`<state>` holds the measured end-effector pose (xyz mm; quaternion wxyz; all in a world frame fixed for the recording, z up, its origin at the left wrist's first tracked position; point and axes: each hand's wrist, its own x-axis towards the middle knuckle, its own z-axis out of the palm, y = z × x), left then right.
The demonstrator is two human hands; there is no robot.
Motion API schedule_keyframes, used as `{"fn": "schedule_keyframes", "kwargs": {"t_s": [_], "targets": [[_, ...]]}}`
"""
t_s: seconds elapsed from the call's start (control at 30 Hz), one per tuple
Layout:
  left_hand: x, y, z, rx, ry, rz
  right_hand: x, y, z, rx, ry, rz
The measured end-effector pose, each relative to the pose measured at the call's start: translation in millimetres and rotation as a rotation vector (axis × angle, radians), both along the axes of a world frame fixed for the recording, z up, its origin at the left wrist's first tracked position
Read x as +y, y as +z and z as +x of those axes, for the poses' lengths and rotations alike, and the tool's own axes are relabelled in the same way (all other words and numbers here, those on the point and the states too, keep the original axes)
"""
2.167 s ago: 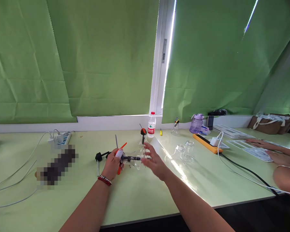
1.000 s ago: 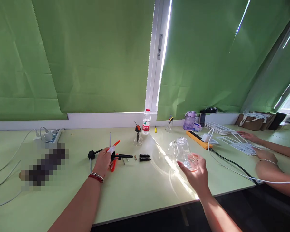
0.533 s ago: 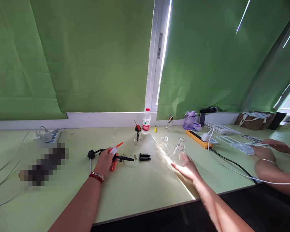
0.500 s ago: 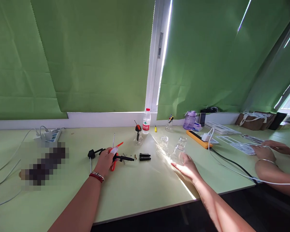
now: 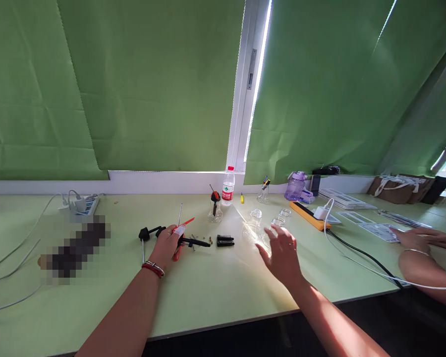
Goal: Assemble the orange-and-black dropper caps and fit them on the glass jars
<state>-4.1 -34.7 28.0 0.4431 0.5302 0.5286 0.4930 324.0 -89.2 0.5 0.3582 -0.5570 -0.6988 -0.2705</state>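
My left hand (image 5: 167, 244) is closed around a bundle of tools on the table. Red handles (image 5: 177, 253), a thin metal shaft (image 5: 180, 214) and a long black rod-like piece (image 5: 198, 243) stick out of the grip; the gripped parts are hidden. To its left lies a black-headed piece with a metal shaft (image 5: 143, 234). My right hand (image 5: 284, 253) is open, its fingers apart, in front of a clear glass jar (image 5: 278, 222) that it partly hides; I cannot tell whether they touch. More glass jars stand close by, one to the left (image 5: 255, 218) and one behind (image 5: 284, 213).
Small metal parts (image 5: 210, 240) and two black toothed pieces (image 5: 225, 241) lie mid-table. Behind are a jar with a screwdriver (image 5: 215, 213), a water bottle (image 5: 228, 188) and a purple bottle (image 5: 295, 188). An orange power strip (image 5: 308, 215) and another person's hands (image 5: 416, 240) are at right.
My right hand has turned from a sideways palm beside the glass jar to back-up with fingers spread in front of it. My left hand keeps its hold; the view has shifted slightly.
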Motion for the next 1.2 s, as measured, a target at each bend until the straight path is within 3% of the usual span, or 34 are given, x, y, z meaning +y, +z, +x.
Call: {"fn": "schedule_keyframes", "kwargs": {"t_s": [0.13, 0.27, 0.37, 0.47, 0.53, 0.63, 0.7, 0.83, 0.93, 1.03, 1.2], "targets": [[3, -7.8, -1, 0.013, -0.103, -0.024, -5, 11.2, -66, -0.222, 0.36, -0.108], [0, -9.3, 2, 0.036, -0.147, -0.007, 12, 13.4, -123, -0.265, 0.463, -0.202], [-3, -5.7, 5, 0.0, -0.196, 0.041, 25, 17.4, -143, -0.165, 0.468, -0.26], [-9, -0.9, 6, -0.044, -0.172, 0.152, 26, 27.6, -146, 0.132, 0.505, -0.273], [-13, 1.5, 6, -0.001, -0.101, 0.306, 23, 35.9, -143, 0.335, 0.559, -0.3], [-20, 3.7, 8, 0.209, -0.042, 0.503, 19, 47.3, -138, 0.6, 0.579, -0.41], [-24, 4.9, 10, 0.349, -0.02, 0.545, 19, 53.0, -135, 0.748, 0.581, -0.525], [-26, 6.6, 16, 0.375, 0.049, 0.466, 22, 57.6, -132, 0.86, 0.656, -0.687], [-22, 6.4, 17, 0.263, -0.026, 0.306, 29, 51.9, -129, 0.87, 0.675, -0.791], [-16, 2.5, 13, 0.268, -0.136, 0.163, 39, 37.8, -128, 0.856, 0.62, -0.915], [-6, -11.9, 3, 0.531, -0.228, 0.073, 51, 7.2, -129, 0.789, 0.521, -0.95]]}}
